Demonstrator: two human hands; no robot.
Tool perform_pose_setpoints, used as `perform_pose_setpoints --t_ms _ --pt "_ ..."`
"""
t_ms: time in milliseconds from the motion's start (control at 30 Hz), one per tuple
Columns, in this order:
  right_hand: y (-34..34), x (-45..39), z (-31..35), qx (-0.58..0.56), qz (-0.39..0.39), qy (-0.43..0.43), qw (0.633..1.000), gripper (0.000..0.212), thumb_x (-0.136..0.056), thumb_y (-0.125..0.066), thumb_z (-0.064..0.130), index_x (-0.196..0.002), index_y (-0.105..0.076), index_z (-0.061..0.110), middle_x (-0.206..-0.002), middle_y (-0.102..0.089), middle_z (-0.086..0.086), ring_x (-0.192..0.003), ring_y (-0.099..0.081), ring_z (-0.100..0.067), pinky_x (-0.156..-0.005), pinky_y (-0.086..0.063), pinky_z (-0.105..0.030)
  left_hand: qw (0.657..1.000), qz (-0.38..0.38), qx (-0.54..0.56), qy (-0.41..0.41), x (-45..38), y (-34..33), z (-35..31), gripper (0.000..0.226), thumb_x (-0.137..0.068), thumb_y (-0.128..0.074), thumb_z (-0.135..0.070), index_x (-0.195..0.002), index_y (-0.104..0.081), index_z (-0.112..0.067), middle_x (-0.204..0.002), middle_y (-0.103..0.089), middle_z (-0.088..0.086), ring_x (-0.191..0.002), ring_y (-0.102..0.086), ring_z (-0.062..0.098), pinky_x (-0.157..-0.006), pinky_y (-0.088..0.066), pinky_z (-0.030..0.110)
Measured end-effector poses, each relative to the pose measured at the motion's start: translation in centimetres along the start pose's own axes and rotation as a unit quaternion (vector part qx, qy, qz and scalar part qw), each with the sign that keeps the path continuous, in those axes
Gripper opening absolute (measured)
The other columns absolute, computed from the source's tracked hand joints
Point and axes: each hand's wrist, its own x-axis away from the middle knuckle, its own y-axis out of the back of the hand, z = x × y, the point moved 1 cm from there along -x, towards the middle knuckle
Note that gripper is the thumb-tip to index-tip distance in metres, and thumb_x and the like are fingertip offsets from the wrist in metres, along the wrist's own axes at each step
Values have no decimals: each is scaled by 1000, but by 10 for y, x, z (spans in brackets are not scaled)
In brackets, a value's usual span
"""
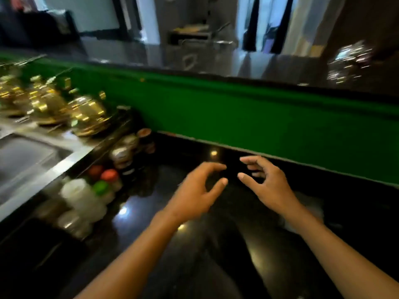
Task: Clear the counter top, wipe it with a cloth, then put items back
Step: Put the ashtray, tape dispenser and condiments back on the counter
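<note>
Hovering side by side over the glossy black tabletop (216,244), the left hand (194,195) and the right hand (269,186) face each other with fingers spread and curled, thumbs and forefingers well apart; both are empty and neither touches the surface. The stretch of tabletop under them, up to the green wall strip (259,117) behind, is bare and shows bright reflections. Off to the left, jars and containers cluster along the tabletop's edge: a white tub (75,190), a green-lidded jar (101,187), an orange-lidded jar (109,174) and shiny metal pots (121,154), all blurred. Beyond them sits a steel sink (28,156), with brass vessels (86,113) ranged on its far rim. A pale shape (311,203) lies on the tabletop just past the right wrist; blur keeps me from telling whether it is the cloth.
</note>
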Motion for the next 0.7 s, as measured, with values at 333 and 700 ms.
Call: perform_pose_setpoints --t_ms 333,700 --pt "-243 52 6 -34 218 -33 975 40 -80 -76 21 -114 -61 36 -115 -61 15 -105 -58 0 -91 -53 -30 921 -175 19 347 259 76 129 26 -92 -63 -20 -108 -61 -41 -110 -63 -21 -106 -59 -4 -95 -51 30" --pt "-368 -9 122 -101 231 56 966 79 -77 -76 42 -144 -32 37 -142 -40 8 -127 -40 -8 -96 -40 -24 839 -348 28 418 271 144 179 50 -90 -68 -25 -133 -44 -32 -126 -49 -17 -117 -48 2 -97 -39 23"
